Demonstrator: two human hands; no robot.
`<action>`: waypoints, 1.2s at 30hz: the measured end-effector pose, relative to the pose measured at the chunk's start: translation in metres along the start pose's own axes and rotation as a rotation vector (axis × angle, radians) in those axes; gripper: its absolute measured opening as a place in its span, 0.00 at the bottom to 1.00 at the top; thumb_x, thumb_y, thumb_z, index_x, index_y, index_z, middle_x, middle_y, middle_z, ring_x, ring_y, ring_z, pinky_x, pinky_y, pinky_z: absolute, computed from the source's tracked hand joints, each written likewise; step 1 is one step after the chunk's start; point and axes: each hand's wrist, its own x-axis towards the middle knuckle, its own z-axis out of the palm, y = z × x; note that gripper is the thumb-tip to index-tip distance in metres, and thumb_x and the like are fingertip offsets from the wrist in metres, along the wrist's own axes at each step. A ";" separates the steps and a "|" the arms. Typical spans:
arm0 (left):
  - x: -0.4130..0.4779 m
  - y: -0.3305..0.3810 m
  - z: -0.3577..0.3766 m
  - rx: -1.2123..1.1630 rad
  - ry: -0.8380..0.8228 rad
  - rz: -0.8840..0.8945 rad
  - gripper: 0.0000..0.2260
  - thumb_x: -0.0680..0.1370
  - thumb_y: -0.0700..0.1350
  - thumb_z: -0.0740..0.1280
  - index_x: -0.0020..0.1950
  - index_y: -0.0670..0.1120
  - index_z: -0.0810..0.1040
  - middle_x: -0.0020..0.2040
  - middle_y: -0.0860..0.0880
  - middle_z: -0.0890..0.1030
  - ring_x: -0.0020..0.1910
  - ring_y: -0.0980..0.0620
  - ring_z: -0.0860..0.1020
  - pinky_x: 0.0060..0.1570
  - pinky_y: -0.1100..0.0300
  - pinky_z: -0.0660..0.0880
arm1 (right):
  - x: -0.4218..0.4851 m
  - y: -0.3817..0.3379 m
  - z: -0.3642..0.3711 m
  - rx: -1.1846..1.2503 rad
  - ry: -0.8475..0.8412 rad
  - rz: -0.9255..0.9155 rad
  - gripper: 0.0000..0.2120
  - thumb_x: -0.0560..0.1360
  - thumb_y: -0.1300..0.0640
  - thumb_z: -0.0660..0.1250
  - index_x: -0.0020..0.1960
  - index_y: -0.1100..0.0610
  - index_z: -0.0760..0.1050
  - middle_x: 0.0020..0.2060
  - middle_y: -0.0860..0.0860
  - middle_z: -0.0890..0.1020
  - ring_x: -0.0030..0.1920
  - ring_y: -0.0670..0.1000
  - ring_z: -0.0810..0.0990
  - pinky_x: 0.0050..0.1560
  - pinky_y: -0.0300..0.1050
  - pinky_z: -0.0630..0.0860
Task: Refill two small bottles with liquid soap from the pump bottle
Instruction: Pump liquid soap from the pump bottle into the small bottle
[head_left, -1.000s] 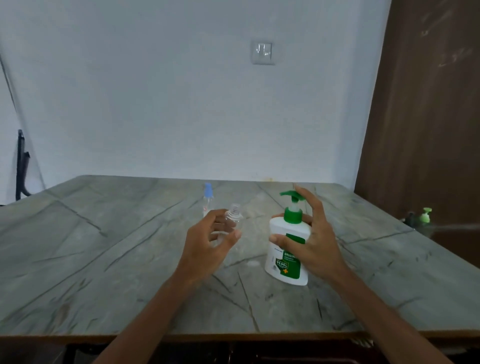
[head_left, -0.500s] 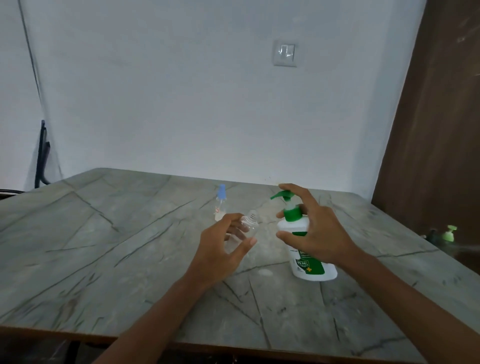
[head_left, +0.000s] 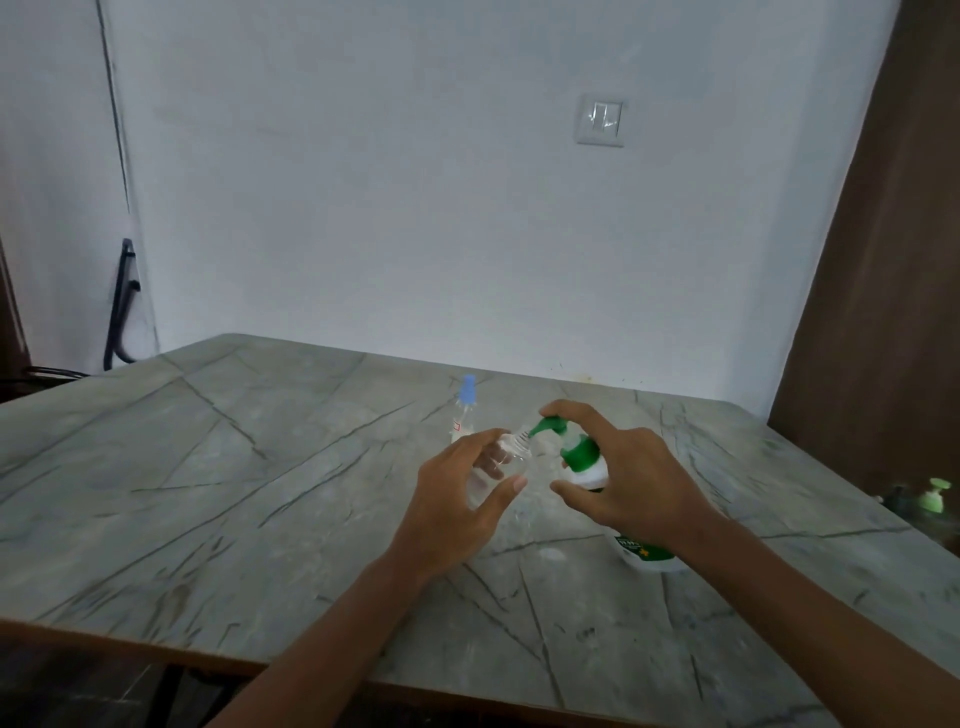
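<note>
My left hand (head_left: 457, 512) holds a small clear uncapped bottle (head_left: 506, 456), tilted with its threaded mouth up to the green nozzle. My right hand (head_left: 631, 486) grips the white pump bottle (head_left: 587, 460) around its neck, forefinger lying over the green pump head. The pump bottle leans left, its base (head_left: 647, 557) on the table. A second small bottle with a blue cap (head_left: 464, 410) stands upright just behind my left hand.
The grey marble-pattern table (head_left: 234, 493) spreads wide to the left and front. A wooden door (head_left: 883, 312) stands at the right. Another green pump dispenser (head_left: 932, 496) sits low beyond the table's right edge. A white wall lies behind.
The pump bottle has tilted further left and the clear bottle's mouth has come up against the nozzle. My view has shifted, so the table sits lower and more to the right.
</note>
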 end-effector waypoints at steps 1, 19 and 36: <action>0.000 0.000 0.000 -0.002 0.000 0.001 0.19 0.74 0.52 0.71 0.62 0.47 0.76 0.51 0.54 0.81 0.46 0.58 0.80 0.45 0.69 0.76 | 0.000 0.000 0.001 0.001 0.007 0.006 0.35 0.69 0.45 0.74 0.69 0.34 0.58 0.39 0.48 0.83 0.32 0.47 0.80 0.35 0.45 0.80; -0.001 0.000 0.000 -0.026 -0.039 -0.002 0.22 0.73 0.53 0.70 0.63 0.43 0.75 0.51 0.52 0.81 0.46 0.60 0.80 0.44 0.71 0.76 | 0.002 -0.004 0.003 0.008 0.067 0.039 0.29 0.68 0.47 0.77 0.64 0.41 0.67 0.38 0.45 0.83 0.29 0.43 0.77 0.33 0.30 0.73; -0.002 -0.001 0.000 0.030 -0.062 -0.008 0.21 0.74 0.50 0.71 0.64 0.45 0.73 0.52 0.52 0.80 0.46 0.60 0.79 0.46 0.74 0.74 | 0.002 -0.009 0.004 -0.046 0.006 0.079 0.38 0.64 0.44 0.80 0.67 0.39 0.62 0.47 0.48 0.84 0.37 0.45 0.81 0.42 0.42 0.82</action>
